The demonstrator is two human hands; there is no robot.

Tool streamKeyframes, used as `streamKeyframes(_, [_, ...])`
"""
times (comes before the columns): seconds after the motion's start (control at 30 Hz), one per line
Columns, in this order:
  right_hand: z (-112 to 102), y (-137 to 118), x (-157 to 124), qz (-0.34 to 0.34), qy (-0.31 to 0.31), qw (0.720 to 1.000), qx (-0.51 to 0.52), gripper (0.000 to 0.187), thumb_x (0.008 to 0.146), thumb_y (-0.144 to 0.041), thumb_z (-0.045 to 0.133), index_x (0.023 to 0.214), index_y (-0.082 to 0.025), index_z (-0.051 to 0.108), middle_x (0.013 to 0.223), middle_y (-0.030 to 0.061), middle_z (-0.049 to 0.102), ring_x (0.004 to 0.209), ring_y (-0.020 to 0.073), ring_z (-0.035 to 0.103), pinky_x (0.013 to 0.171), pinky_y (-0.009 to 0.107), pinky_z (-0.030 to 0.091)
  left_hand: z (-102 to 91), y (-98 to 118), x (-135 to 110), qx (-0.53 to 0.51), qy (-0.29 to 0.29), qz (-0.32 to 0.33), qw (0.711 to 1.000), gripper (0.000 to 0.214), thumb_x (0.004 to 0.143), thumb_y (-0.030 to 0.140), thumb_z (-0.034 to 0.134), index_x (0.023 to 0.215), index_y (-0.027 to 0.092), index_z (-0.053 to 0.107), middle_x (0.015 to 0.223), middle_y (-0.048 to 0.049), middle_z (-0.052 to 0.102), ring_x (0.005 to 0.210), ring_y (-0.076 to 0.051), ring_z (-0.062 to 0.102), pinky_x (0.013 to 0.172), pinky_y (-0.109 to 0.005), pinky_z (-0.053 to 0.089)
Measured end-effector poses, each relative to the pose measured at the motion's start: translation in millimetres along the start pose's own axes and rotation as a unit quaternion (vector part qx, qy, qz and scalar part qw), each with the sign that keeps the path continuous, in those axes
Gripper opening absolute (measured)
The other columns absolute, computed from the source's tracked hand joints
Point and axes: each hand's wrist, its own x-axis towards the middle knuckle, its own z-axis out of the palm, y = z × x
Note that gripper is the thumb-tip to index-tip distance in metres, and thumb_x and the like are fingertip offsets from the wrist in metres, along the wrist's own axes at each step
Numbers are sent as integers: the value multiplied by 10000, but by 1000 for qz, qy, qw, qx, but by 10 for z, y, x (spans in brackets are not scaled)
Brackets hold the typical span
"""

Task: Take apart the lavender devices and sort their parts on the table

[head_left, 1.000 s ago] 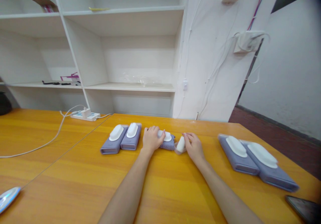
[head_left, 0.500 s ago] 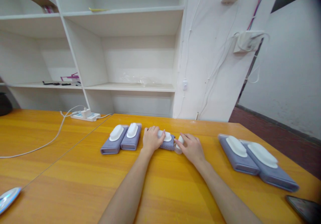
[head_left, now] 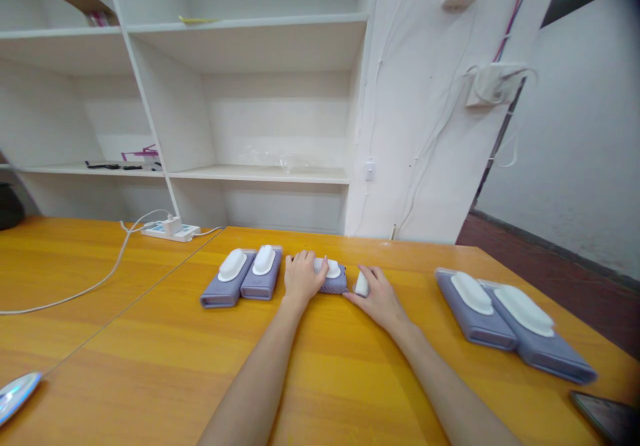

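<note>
My left hand (head_left: 301,277) lies curled over a small purple box with a white oval piece on top (head_left: 334,277), holding it down on the orange table (head_left: 165,359). My right hand (head_left: 379,293) rests just to its right, fingers wrapped around a loose white oval piece (head_left: 361,284) that touches the box's right end. Two more purple boxes with white tops (head_left: 243,275) lie side by side to the left of my left hand.
Two larger purple boxes with white tops (head_left: 510,322) lie at the right of the table. A dark phone (head_left: 607,415) sits at the right corner. A power strip with a white cable (head_left: 169,229) is at the back left. White shelves stand behind.
My right hand has slid the white oval piece left, up against the purple box, and turned palm down over it. My left hand has stayed on the box.
</note>
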Motion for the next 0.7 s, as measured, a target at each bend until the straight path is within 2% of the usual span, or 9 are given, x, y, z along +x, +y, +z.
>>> streamKeyframes(0.17, [32,20,12,20,10,1000,-2,613,679,-486,697,1166,-174,495,1095,117,575,1018,279,562,899,415,446,-7,6,0,2,-4,-7,1000,341,902,450,397,815,188,597,865,-91,640,874,-242,572,796,-369,322])
streamKeyframes(0.3, [53,30,14,16,1,996,-89,641,678,-576,661,1146,-163,514,1142,150,602,1102,320,528,1017,543,269,-4,5,-1,2,-1,-7,1000,340,900,451,398,818,189,600,867,-92,639,869,-242,569,791,-369,323])
streamKeyframes(0.37, [48,18,16,15,2,991,-135,646,680,-627,630,1122,-163,547,1210,172,576,1166,342,479,1026,584,197,-2,6,-1,5,0,-9,1000,343,903,452,393,817,191,599,869,-92,639,874,-241,570,792,-368,325])
streamKeyframes(0.5, [20,-25,22,37,-5,980,-193,631,674,-685,598,1035,-168,630,1309,193,501,1198,362,429,978,553,268,2,7,0,9,1,-10,1000,354,906,457,385,815,189,598,861,-93,637,878,-244,569,794,-368,325])
streamKeyframes(0.6, [12,-40,16,62,-17,977,-201,661,699,-682,580,1135,-185,612,1282,186,524,1145,360,464,922,530,329,5,7,1,7,5,-10,1000,358,908,457,379,823,187,599,871,-97,635,881,-248,566,791,-371,326])
streamKeyframes(0.7, [37,-23,1,81,-29,976,-199,718,748,-682,519,1264,-183,523,1339,194,473,1165,379,447,939,607,273,5,7,1,5,3,-12,1000,365,912,460,371,833,188,600,880,-99,635,884,-248,566,790,-369,328])
